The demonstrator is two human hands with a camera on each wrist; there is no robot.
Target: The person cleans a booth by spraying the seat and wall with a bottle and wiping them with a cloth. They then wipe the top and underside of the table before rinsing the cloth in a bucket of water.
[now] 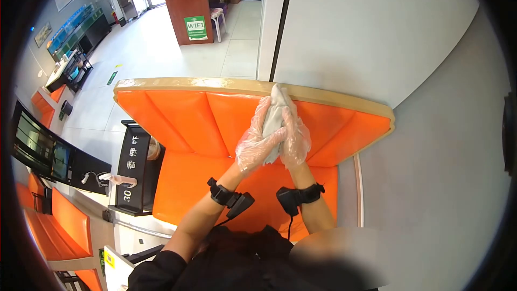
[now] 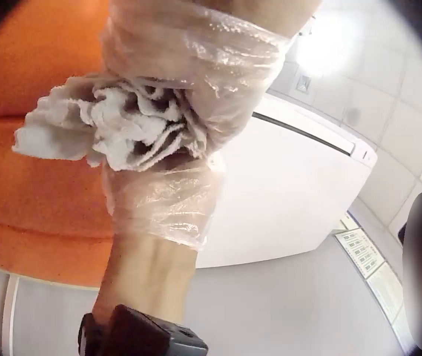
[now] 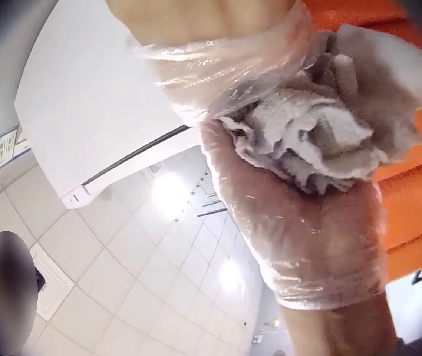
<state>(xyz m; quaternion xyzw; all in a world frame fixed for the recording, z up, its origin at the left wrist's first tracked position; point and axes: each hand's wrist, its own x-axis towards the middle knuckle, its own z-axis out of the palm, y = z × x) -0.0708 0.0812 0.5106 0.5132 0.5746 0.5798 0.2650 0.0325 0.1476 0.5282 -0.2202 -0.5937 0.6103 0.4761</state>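
Both hands wear clear plastic gloves and meet around a pale grey cloth (image 1: 273, 121). My left hand (image 1: 254, 143) grips it from the left, its thumb lying across the front. From the other side my right hand (image 1: 296, 143) holds the cloth against the left palm. In the left wrist view the bunched, ruffled edge of the cloth (image 2: 140, 126) sticks out between the gloved hands. The right wrist view shows its crumpled folds (image 3: 307, 133) squeezed between the palms. Behind the hands stands the orange backrest (image 1: 177, 118) of a bench seat.
The orange seat (image 1: 188, 183) lies below the hands, and a tan trim (image 1: 204, 83) runs along the backrest's top. A grey wall (image 1: 431, 156) rises at the right. At the left are a black stand (image 1: 134, 156) and a pump bottle (image 1: 119, 180). A wooden counter (image 1: 188, 16) stands farther back.
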